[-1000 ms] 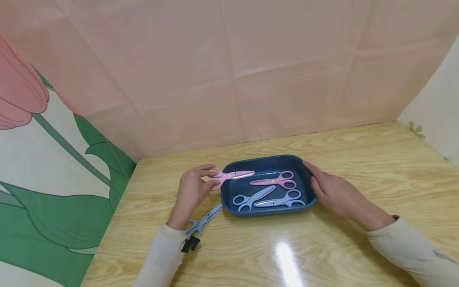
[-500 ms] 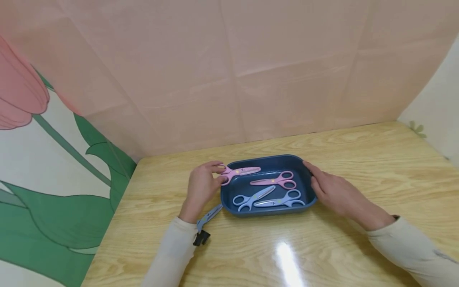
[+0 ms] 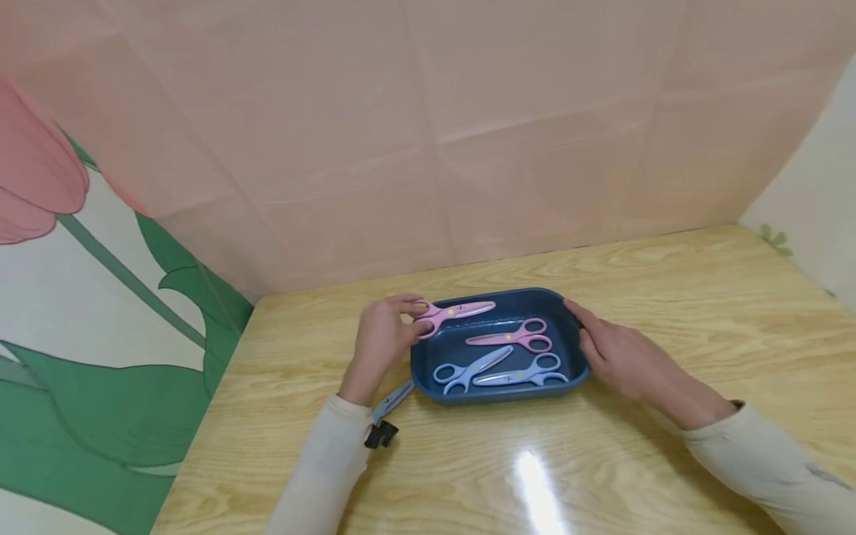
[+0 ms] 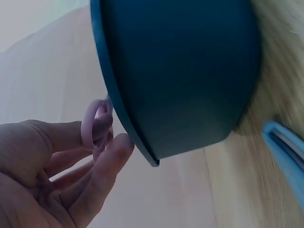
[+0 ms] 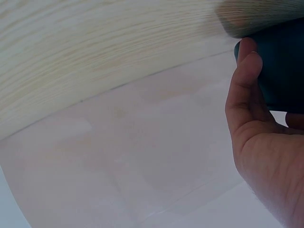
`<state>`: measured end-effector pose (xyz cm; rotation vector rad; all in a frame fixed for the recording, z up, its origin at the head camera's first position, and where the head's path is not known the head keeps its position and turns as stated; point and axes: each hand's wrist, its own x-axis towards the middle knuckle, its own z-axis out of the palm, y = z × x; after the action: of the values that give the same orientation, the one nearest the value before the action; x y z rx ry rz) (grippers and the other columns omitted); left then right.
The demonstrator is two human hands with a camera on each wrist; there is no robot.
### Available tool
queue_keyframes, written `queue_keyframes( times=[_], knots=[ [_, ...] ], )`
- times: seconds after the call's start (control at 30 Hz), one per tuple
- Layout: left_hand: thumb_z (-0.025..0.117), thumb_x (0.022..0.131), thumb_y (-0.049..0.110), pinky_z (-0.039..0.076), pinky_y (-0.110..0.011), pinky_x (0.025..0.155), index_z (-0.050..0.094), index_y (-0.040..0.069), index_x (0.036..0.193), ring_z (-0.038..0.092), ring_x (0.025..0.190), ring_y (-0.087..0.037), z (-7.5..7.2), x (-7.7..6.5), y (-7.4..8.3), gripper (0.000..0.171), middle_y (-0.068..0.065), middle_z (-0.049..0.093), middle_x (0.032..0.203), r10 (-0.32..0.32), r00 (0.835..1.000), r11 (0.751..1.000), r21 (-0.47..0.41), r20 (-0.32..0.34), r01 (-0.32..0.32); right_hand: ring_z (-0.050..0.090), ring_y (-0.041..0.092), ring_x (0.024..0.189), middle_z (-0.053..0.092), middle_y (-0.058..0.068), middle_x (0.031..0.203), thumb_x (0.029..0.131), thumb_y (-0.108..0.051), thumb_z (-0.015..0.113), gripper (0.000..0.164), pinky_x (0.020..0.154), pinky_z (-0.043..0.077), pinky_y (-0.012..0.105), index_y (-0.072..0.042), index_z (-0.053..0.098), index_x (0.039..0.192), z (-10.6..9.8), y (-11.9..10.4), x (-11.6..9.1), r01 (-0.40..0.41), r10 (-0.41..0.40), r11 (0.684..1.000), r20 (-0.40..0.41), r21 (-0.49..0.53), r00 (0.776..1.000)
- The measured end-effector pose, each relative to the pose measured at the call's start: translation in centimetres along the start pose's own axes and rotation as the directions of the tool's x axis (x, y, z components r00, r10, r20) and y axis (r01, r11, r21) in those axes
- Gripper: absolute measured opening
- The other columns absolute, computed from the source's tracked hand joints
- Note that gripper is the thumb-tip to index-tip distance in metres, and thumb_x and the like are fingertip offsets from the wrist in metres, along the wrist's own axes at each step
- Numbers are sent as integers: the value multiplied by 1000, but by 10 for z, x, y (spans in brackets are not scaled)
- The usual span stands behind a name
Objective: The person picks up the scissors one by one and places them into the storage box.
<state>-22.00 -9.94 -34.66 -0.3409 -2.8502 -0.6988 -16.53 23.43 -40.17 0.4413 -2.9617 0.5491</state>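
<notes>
My left hand (image 3: 384, 338) pinches a handle loop of the pink scissors (image 3: 461, 310) between thumb and fingers. Their blades point right, over the left back part of a dark blue rectangular tub (image 3: 501, 397). The left wrist view shows the handle loop (image 4: 89, 124) beside the tub's rim. My right hand (image 3: 625, 360) holds the tub's right end, fingers along the outer wall and thumb at the rim. Inside the tub lie another pair of pink scissors (image 3: 511, 338) and two pairs of blue scissors (image 3: 473, 369), one of them (image 3: 521, 377) nearer the right.
Another pair of blue scissors (image 3: 394, 401) lies on the wooden table (image 3: 281, 446) at the tub's left front corner, its handles hidden by my left forearm. A black clip (image 3: 381, 435) shows at the left sleeve. A pink covering (image 3: 428, 186) hangs behind the table.
My left hand has moved right and slightly back, taking the pink scissors farther over the tub. The right hand and the tub have stayed in place.
</notes>
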Motion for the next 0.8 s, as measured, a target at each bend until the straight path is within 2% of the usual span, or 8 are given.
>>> queue_keyframes(
  times=[0.13,0.4,0.6,0.8],
  knots=[
    [78,77,32,50,-33,96,77,22,100,62,115,-15,3,8,4,25,10,70,115,-16,999,1000,22,43,15,59,46,111,48,28,139,102,-22,35,53,91,49,60,-11,22,152,0,2,-1,3,-3,1000,0,-5,1000],
    [77,79,28,52,-35,93,77,24,100,62,114,-16,6,13,11,21,11,68,118,-11,997,991,132,83,0,59,45,112,47,26,141,102,-24,34,52,94,49,59,-12,23,152,0,3,-2,-13,13,1000,-2,1,1000],
    [75,81,25,55,-35,85,77,22,96,64,109,-16,9,12,11,16,11,68,117,5,998,977,215,59,-17,60,45,111,48,26,139,102,-24,34,52,92,49,59,-12,23,152,1,3,-1,-5,5,1000,-3,3,1000],
    [73,80,15,58,-37,72,78,20,90,69,96,-18,15,9,10,12,10,70,112,73,997,960,269,12,-74,60,46,109,49,28,138,102,-23,34,53,91,49,60,-12,22,152,2,2,0,8,-8,1000,3,5,1000]
  ],
)
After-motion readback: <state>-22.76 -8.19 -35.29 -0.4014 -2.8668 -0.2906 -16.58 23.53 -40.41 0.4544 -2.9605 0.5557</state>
